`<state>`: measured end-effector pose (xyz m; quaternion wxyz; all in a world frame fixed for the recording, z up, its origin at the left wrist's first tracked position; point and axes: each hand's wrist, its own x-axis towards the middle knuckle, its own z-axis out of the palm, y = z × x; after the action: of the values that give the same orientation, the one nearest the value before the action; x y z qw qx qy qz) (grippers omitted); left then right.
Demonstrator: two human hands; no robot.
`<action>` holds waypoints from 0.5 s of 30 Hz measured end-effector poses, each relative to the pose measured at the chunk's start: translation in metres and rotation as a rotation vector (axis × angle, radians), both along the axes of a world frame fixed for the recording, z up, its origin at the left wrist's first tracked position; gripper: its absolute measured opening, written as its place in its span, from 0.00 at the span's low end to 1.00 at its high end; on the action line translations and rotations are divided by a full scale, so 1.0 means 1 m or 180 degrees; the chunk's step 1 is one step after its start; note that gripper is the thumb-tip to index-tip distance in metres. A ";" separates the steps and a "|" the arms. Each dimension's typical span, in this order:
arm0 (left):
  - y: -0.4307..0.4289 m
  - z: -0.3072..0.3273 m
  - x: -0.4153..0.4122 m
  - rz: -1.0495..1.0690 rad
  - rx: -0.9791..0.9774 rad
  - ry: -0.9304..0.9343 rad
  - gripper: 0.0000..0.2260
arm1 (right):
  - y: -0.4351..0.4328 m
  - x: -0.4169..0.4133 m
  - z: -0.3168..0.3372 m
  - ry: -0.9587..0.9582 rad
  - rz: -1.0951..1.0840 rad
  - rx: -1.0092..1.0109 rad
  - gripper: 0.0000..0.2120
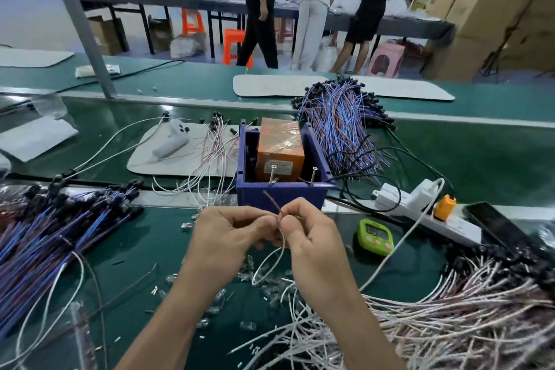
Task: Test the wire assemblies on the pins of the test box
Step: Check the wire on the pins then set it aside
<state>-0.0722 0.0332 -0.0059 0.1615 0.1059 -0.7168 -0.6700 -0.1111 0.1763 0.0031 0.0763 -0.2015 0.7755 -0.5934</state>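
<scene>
The blue test box [282, 194] stands on the green bench with an orange block [280, 147] inside and two metal pins [273, 175] [313, 174] sticking up at its near wall. Just in front of it, my left hand [231, 234] and my right hand [309, 231] meet and both pinch one thin wire assembly [274, 204]. Its brown end points up toward the box, a little below the pins and not touching them. A white loop of the same wire [270, 264] hangs below my fingers.
Heaps of blue-purple wires lie at the left [54, 234] and behind the box [342, 126]; pink-white wires [450, 309] pile at the right. A power strip [420, 207], green timer [375, 236] and phone [498, 228] sit to the right. Three people stand at a far table.
</scene>
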 end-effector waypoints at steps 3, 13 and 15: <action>0.006 0.000 -0.001 0.0267 0.0170 0.0159 0.04 | -0.002 -0.001 -0.004 -0.0342 0.0066 -0.0335 0.13; 0.004 0.001 -0.002 0.0803 0.0453 -0.0028 0.10 | 0.009 -0.015 -0.009 -0.0350 -0.0085 -0.0021 0.08; -0.001 0.001 -0.002 0.1040 0.0283 -0.0187 0.05 | 0.012 -0.017 -0.008 -0.0462 -0.0178 -0.0117 0.10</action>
<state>-0.0747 0.0325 -0.0050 0.2424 0.2476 -0.6641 -0.6625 -0.1282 0.1883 -0.0049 0.1119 -0.1377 0.7622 -0.6225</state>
